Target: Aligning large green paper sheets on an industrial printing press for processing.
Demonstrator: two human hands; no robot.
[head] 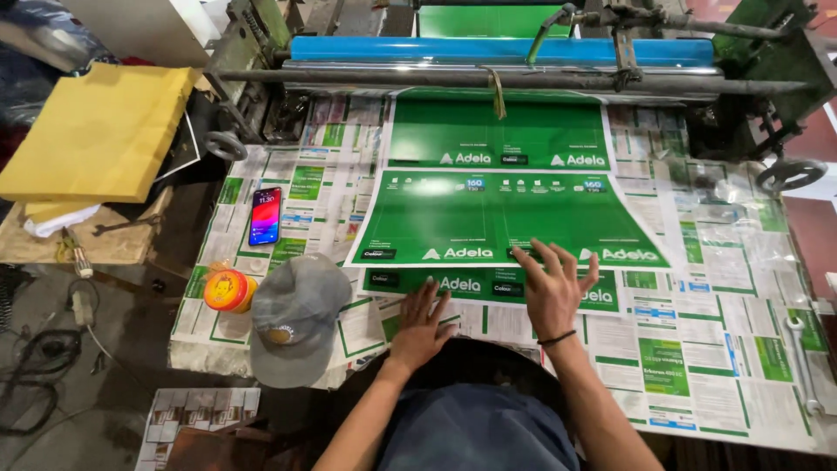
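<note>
A glossy green printed sheet [488, 214] with white borders lies on the paper-covered table, coming out from under a blue roller [497, 50]. A second green sheet [488, 285] peeks out beneath its near edge. My right hand [551, 288] rests flat with fingers spread on the near edge of the top sheet. My left hand [420, 321] lies flat, fingers apart, just below it on the lower sheet's edge and the white papers. Neither hand grips anything.
A grey cap [295, 316], an orange round tin [228, 290] and a phone [265, 215] sit at the table's left. A yellow stack [100, 131] lies on a side bench. The green machine frame [767, 52] has hand wheels [789, 174]. A wrench [802, 362] lies right.
</note>
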